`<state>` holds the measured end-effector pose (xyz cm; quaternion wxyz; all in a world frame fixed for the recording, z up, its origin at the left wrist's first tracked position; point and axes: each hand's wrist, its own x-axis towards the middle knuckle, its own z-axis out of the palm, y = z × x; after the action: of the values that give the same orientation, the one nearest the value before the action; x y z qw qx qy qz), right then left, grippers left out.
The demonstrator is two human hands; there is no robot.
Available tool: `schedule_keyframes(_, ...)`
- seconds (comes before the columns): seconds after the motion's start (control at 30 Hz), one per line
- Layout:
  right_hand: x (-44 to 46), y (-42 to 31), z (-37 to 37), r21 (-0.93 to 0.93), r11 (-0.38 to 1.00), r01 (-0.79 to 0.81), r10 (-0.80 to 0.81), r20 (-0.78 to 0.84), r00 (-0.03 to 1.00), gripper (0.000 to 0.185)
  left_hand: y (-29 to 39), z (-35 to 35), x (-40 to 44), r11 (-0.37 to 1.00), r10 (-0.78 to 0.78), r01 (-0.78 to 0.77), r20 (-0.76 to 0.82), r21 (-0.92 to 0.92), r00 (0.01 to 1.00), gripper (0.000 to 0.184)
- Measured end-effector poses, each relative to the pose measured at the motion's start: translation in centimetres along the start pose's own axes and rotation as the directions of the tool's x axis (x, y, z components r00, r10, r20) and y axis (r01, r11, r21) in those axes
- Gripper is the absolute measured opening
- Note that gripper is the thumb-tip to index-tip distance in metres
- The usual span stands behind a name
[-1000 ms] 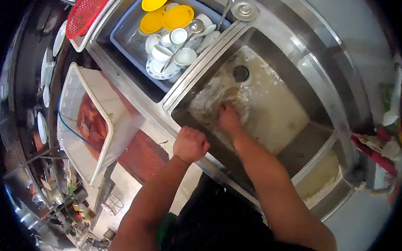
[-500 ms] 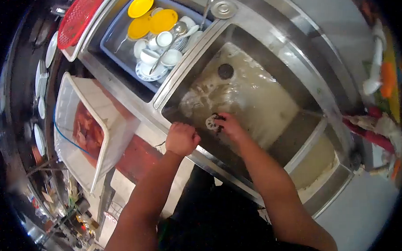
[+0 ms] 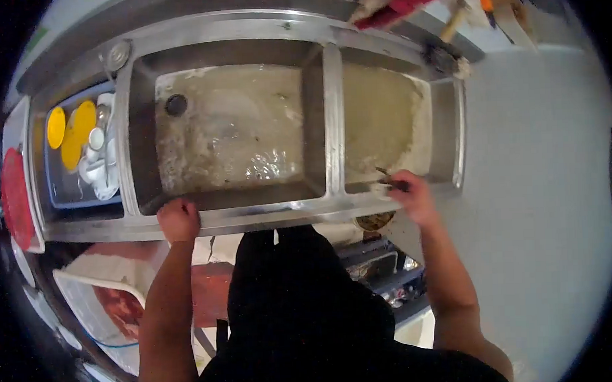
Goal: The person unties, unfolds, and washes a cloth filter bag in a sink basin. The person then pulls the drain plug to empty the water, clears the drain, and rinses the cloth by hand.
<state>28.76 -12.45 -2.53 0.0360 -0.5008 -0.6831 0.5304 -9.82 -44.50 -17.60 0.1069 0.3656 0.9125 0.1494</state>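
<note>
My right hand (image 3: pixel 414 194) is closed around what looks like a small sink strainer (image 3: pixel 388 180), whitish with dark bits about it and partly hidden by my fingers. It is over the front edge of the right sink basin (image 3: pixel 385 127), where cloudy brown water lies. My left hand (image 3: pixel 179 219) is a fist resting on the front steel rim at the left of the middle basin (image 3: pixel 143 170). Whether anything is inside that fist is hidden. The middle basin has a wet, dirty floor with a dark drain hole (image 3: pixel 175 104) at its back left.
A blue tub (image 3: pixel 84 203) with yellow lids, white bowls and spoons sits in the left compartment. A red basket (image 3: pixel 16 198) is farther left. Below stands a white bin (image 3: pixel 97 282) with reddish contents. A dark brush-like thing (image 3: pixel 444 59) lies at the back right corner.
My view has turned and moved right along the sink. My right hand went from the middle basin to the right basin with the strainer. My left fist is still at the front rim.
</note>
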Motion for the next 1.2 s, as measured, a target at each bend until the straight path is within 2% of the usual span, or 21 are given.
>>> schedule_keyframes(0.07,-4.7,4.9,-4.9,-0.044,0.993,-0.105,0.099,-0.12,0.988,0.027,-0.4,0.4,-0.1,0.998,0.015,-0.01,-0.076,0.07,0.997,0.015)
schedule_keyframes(0.13,-8.5,7.8,-7.1,-0.237,0.916,-0.323,0.269,-0.233,0.935,0.032,-0.9,0.2,-0.2,0.991,0.003,0.001,-0.033,0.133,0.999,0.017)
schedule_keyframes(0.27,-11.6,15.0,-7.3,-0.379,0.777,-0.502,0.433,-0.258,0.864,0.034,-0.3,-0.7,0.1,0.997,-0.032,0.027,0.066,0.079,0.997,0.019)
schedule_keyframes(0.3,-12.1,20.5,-8.1,-0.634,0.701,-0.326,0.106,-0.359,0.927,0.034,-0.1,-1.0,0.2,0.997,-0.067,0.061,0.109,0.056,0.992,0.02)
schedule_keyframes(0.33,-12.2,23.4,-8.2,-0.844,0.504,-0.185,-0.245,-0.345,0.906,0.033,0.1,-1.1,0.3,0.996,-0.064,0.057,0.104,0.063,0.992,0.02)
schedule_keyframes(0.37,-11.3,22.4,-7.7,-0.84,0.511,-0.182,-0.246,-0.346,0.906,0.033,0.2,-0.9,0.2,0.995,-0.055,0.05,0.054,0.082,0.997,0.02)
schedule_keyframes(0.4,-10.0,19.8,-7.2,-0.608,0.766,-0.209,-0.181,-0.516,0.837,0.029,0.1,-0.8,0.1,0.994,-0.047,0.046,0.009,0.099,0.999,0.021)
schedule_keyframes(0.43,-8.8,16.2,-6.5,-0.307,0.933,-0.19,-0.059,-0.648,0.759,0.026,-0.1,-0.6,0.0,0.994,-0.047,0.046,0.013,0.101,0.999,0.021)
schedule_keyframes(0.47,-7.8,12.0,-5.6,-0.308,0.932,-0.192,-0.057,-0.646,0.761,0.026,-0.3,-0.5,0.0,0.994,-0.024,0.022,0.016,0.108,1.0,0.021)
schedule_keyframes(0.53,-5.0,4.5,-3.0,-0.29,0.919,-0.269,0.072,-0.546,0.835,0.022,-0.5,-0.5,0.2,0.993,-0.011,0.009,0.016,0.116,1.0,0.021)
schedule_keyframes(0.6,-0.7,2.1,0.0,-0.426,0.905,-0.004,-0.177,-0.385,0.906,0.024,0.2,-1.1,0.3,0.992,-0.036,0.03,0.046,0.12,0.998,0.02)
schedule_keyframes(0.67,5.0,0.8,5.5,-0.263,0.943,0.202,-0.275,-0.28,0.92,0.026,-0.1,-0.5,0.1,0.994,-0.033,0.035,-0.019,0.105,0.999,0.019)
schedule_keyframes(0.73,11.0,-0.9,11.9,-0.257,0.922,0.29,-0.32,-0.084,0.944,0.03,-0.7,-0.2,0.2,0.998,0.034,-0.028,-0.094,0.064,0.995,0.019)
schedule_keyframes(0.8,17.8,0.2,17.7,-0.431,0.813,0.392,-0.377,0.124,0.918,0.038,-0.9,-0.4,0.2,0.997,0.029,-0.025,-0.053,0.074,0.998,0.016)
schedule_keyframes(0.83,20.7,0.4,20.1,-0.415,0.806,0.422,-0.395,0.153,0.906,0.038,-0.7,-0.6,0.3,0.997,0.022,-0.017,-0.063,0.081,0.998,0.016)
schedule_keyframes(0.9,25.7,0.8,24.7,-0.746,0.541,0.389,-0.427,0.155,0.891,0.036,-0.6,-0.8,0.5,0.995,-0.005,0.013,-0.077,0.103,0.997,0.015)
schedule_keyframes(0.93,28.2,1.4,26.9,-0.733,0.54,0.414,-0.436,0.177,0.882,0.036,-0.8,-0.9,0.5,0.998,-0.013,0.015,-0.044,0.061,0.999,0.014)
schedule_keyframes(1.0,32.4,3.3,30.9,-0.645,0.681,0.346,-0.391,0.08,0.917,0.041,-0.7,-1.1,0.8,0.999,-0.038,0.038,-0.009,0.025,0.999,0.012)
schedule_keyframes(1.03,34.0,4.4,33.2,-0.637,0.678,0.368,-0.398,0.103,0.912,0.041,-0.4,-1.3,0.9,0.999,-0.033,0.033,-0.011,-0.014,0.999,0.012)
schedule_keyframes(1.13,35.3,4.6,39.0,-0.727,0.579,0.368,-0.362,0.175,0.915,0.045,-1.1,-1.7,1.1,0.993,-0.033,0.039,0.055,-0.115,0.998,0.011)
schedule_keyframes(1.2,33.1,4.9,41.2,-0.722,0.398,0.567,-0.531,0.323,0.784,0.039,-0.4,-2.1,1.1,0.999,-0.01,0.006,-0.078,-0.04,0.997,0.01)
